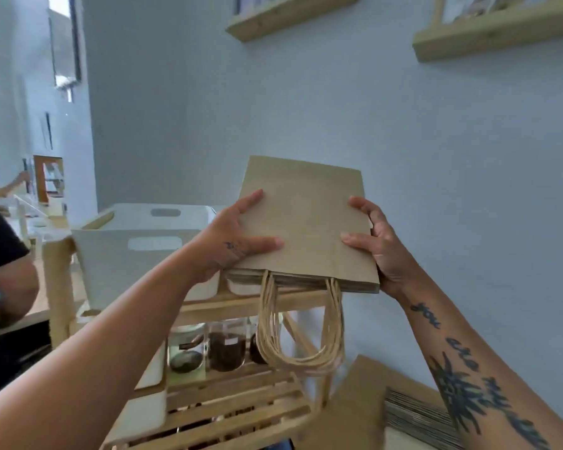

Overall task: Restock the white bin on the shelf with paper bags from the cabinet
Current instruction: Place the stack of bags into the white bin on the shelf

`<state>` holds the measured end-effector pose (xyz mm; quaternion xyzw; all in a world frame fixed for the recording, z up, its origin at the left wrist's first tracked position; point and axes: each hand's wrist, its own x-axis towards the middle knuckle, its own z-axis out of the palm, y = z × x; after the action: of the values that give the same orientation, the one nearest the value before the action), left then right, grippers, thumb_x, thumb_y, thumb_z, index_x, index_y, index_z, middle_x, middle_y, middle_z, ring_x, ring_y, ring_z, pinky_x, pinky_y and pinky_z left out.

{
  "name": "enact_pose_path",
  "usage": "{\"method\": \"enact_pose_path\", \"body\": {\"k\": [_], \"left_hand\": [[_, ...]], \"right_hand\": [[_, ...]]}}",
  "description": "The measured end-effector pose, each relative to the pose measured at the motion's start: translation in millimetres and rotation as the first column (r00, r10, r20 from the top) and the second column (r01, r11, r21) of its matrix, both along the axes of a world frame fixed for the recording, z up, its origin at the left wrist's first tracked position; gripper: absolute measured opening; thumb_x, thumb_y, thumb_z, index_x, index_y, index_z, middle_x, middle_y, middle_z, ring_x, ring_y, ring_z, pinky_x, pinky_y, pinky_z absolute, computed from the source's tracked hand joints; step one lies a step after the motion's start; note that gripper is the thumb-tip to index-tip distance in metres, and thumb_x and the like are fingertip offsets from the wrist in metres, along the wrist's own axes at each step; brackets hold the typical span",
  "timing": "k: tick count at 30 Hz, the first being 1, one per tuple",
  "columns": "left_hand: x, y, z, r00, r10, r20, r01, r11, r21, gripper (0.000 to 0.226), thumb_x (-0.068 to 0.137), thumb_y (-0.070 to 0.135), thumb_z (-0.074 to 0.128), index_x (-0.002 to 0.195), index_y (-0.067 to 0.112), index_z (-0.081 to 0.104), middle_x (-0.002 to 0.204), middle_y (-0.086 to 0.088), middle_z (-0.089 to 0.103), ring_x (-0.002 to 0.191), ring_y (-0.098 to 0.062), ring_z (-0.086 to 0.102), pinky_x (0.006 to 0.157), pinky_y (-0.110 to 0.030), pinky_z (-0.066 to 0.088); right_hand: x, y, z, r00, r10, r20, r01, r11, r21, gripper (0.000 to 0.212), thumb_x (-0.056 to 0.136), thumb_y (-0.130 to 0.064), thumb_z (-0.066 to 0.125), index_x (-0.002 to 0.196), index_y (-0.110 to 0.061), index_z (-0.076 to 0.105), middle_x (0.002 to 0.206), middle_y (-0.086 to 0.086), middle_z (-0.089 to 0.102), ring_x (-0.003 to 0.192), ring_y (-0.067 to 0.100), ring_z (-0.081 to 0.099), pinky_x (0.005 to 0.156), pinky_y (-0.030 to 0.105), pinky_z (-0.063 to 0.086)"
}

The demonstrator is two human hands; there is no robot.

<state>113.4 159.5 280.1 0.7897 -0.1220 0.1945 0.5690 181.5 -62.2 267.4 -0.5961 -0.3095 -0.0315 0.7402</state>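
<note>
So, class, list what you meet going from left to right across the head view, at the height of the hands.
white bin → left hand → stack of paper bags → right hand

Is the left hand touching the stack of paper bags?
Touching. The head view shows the left hand gripping the stack of paper bags, thumb flat on top.

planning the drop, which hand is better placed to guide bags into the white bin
Left, probably: the left hand holds the paper bags beside the white bin; the right hand is farther off.
</note>
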Motion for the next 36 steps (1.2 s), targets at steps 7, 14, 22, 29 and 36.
{"method": "enact_pose_path", "body": {"k": [7,14,22,29,36], "left_hand": [[-11,103,37,0.992,0.128,0.006,-0.127,0.992,-0.018,0.093,0.067,0.016,0.081,0.145,0.026,0.031,0.121,-0.005,0.049,0.108,-0.023,0.057,0.099,-0.035,0.048],[3,203,66,0.984,0.161,-0.075,-0.167,0.983,-0.075,0.086,0.074,0.008,0.075,0.146,0.018,0.030,0.099,0.004,0.052,0.082,-0.013,0.062,0.078,-0.024,0.057],[53,268,92,0.964,0.234,-0.130,-0.256,0.946,-0.199,0.089,0.072,0.007,0.076,0.146,0.021,0.029,0.108,-0.004,0.049,0.098,-0.027,0.063,0.085,-0.035,0.054],[105,297,85,0.940,0.275,-0.204,-0.325,0.901,-0.287,0.094,0.068,0.002,0.079,0.146,0.021,0.030,0.124,-0.010,0.047,0.107,-0.031,0.061,0.089,-0.040,0.053],[134,309,26,0.858,0.349,-0.377,-0.393,0.918,-0.046,0.103,0.062,0.011,0.085,0.146,0.028,0.029,0.127,-0.005,0.041,0.119,-0.030,0.051,0.103,-0.040,0.045]], "right_hand": [[9,107,48,0.994,0.110,-0.010,-0.110,0.990,-0.084,0.050,0.086,0.004,0.053,0.122,-0.029,0.044,0.111,0.001,0.053,0.076,0.020,0.063,0.051,0.024,0.056],[41,217,74,0.976,0.194,-0.095,-0.201,0.977,-0.070,0.046,0.087,0.003,0.052,0.124,-0.024,0.042,0.104,0.001,0.054,0.075,0.021,0.061,0.050,0.021,0.056],[106,298,106,0.971,0.201,-0.131,-0.214,0.972,-0.099,0.047,0.085,-0.001,0.058,0.123,-0.024,0.043,0.102,0.004,0.054,0.074,0.020,0.060,0.050,0.020,0.055],[168,339,101,0.953,0.203,-0.227,-0.246,0.952,-0.183,0.051,0.085,0.002,0.059,0.127,-0.020,0.041,0.110,0.012,0.055,0.077,0.022,0.061,0.052,0.024,0.057],[202,353,45,0.982,0.115,-0.149,-0.184,0.747,-0.639,0.059,0.089,-0.006,0.054,0.139,-0.023,0.027,0.105,0.007,0.053,0.086,0.021,0.058,0.078,0.038,0.051]]}}
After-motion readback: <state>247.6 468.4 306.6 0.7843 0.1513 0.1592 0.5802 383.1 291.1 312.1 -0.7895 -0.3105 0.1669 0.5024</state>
